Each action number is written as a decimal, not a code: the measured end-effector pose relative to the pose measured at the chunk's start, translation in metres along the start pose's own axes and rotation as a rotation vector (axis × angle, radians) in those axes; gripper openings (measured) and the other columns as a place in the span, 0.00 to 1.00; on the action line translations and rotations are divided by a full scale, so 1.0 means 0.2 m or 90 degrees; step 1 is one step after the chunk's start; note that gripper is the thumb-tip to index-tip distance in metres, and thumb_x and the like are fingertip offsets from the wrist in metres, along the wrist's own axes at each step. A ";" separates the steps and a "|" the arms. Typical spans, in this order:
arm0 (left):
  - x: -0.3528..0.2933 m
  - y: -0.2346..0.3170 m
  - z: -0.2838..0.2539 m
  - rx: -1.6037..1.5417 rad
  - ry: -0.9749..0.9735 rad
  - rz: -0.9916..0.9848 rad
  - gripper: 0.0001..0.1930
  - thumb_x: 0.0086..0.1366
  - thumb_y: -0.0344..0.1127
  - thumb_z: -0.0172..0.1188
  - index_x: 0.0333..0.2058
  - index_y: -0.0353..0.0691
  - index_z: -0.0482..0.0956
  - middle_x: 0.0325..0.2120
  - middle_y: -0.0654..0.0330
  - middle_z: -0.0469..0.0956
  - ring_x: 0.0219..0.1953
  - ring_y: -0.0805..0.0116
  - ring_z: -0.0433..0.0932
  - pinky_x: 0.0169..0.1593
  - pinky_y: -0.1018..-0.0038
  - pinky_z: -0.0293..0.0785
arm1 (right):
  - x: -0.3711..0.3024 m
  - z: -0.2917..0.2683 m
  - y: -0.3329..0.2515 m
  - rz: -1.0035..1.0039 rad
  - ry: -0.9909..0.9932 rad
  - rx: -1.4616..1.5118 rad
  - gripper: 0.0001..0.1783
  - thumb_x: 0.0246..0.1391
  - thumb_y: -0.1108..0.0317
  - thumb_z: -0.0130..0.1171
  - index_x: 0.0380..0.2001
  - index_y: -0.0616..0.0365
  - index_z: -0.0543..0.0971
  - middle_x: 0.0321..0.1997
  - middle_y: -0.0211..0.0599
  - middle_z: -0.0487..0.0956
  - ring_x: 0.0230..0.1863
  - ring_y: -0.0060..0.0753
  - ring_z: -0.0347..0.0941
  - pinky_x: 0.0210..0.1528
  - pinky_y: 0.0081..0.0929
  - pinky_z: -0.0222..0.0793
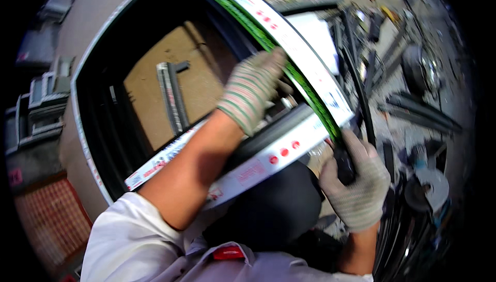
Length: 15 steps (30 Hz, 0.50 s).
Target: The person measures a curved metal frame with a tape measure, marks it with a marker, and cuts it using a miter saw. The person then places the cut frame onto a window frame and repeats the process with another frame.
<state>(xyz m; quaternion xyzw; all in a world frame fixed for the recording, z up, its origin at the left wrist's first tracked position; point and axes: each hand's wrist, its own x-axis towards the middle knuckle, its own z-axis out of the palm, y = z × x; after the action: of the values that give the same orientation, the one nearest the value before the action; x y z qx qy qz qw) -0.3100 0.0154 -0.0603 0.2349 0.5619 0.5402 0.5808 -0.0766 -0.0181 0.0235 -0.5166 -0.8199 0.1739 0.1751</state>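
Running along the inner edge of the right-hand member of a white-faced frame (305, 50), the green strip (245, 17) extends down to the frame's right corner, in front of the person. The left hand (251, 91), in a striped knit glove, reaches diagonally up and right across the frame; its forearm passes above the lower member, palm side turned down. Its fingertips meet the strip; the underside of the grasp is hidden, so whether it is clamped cannot be told. The right hand (359, 186), gloved likewise, rises from the lower right just below that corner, clamped on a black object (345, 166), thumb on the left side, index finger reaching up toward the corner. Through the frame's opening, long narrow profiles (173, 96) are visible. Further right, dark strips (423, 111) and a grey disc (434, 188) lie among clutter. At lower left stands a red chequered panel (54, 220).
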 end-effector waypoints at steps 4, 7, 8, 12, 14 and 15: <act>0.02 -0.01 0.01 -0.055 -0.023 -0.005 0.25 0.73 0.55 0.60 0.49 0.36 0.80 0.29 0.65 0.80 0.26 0.78 0.77 0.31 0.80 0.73 | 0.00 -0.02 0.02 0.015 -0.023 0.042 0.27 0.45 0.72 0.67 0.53 0.64 0.81 0.39 0.51 0.82 0.38 0.44 0.83 0.46 0.33 0.78; 0.00 0.01 0.03 -0.073 -0.015 -0.013 0.25 0.72 0.54 0.61 0.49 0.35 0.80 0.30 0.65 0.80 0.26 0.79 0.77 0.32 0.81 0.76 | 0.00 -0.03 0.01 0.043 -0.040 0.068 0.28 0.45 0.72 0.68 0.53 0.64 0.81 0.40 0.50 0.83 0.39 0.42 0.83 0.47 0.33 0.78; 0.01 0.01 0.02 -0.075 -0.012 -0.012 0.25 0.72 0.54 0.61 0.49 0.34 0.80 0.31 0.64 0.80 0.26 0.79 0.77 0.33 0.81 0.76 | -0.01 -0.02 0.02 0.025 -0.027 0.062 0.28 0.45 0.72 0.68 0.53 0.64 0.81 0.40 0.50 0.83 0.39 0.42 0.83 0.47 0.32 0.78; 0.01 0.01 0.00 -0.084 -0.023 -0.007 0.25 0.71 0.53 0.62 0.49 0.33 0.80 0.32 0.64 0.80 0.27 0.79 0.78 0.32 0.81 0.77 | -0.02 0.00 0.03 -0.001 -0.008 0.048 0.28 0.45 0.71 0.68 0.53 0.63 0.82 0.40 0.50 0.83 0.39 0.40 0.82 0.47 0.32 0.78; 0.00 0.00 0.00 -0.090 -0.014 -0.006 0.24 0.71 0.52 0.63 0.49 0.34 0.80 0.32 0.64 0.80 0.27 0.78 0.78 0.33 0.81 0.77 | -0.02 0.00 0.03 -0.005 -0.015 0.043 0.28 0.45 0.71 0.68 0.53 0.62 0.82 0.40 0.49 0.83 0.39 0.40 0.83 0.47 0.31 0.78; 0.00 0.01 0.00 -0.091 -0.011 -0.006 0.24 0.71 0.52 0.63 0.49 0.34 0.80 0.32 0.64 0.80 0.27 0.78 0.78 0.33 0.81 0.77 | -0.02 0.00 0.03 -0.002 -0.019 0.040 0.28 0.45 0.70 0.69 0.53 0.62 0.82 0.40 0.49 0.83 0.39 0.40 0.83 0.47 0.31 0.78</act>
<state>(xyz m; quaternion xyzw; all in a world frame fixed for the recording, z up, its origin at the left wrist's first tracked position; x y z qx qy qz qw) -0.3101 0.0161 -0.0586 0.1951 0.5177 0.5742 0.6035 -0.0699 -0.0194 0.0211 -0.5066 -0.8175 0.2070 0.1796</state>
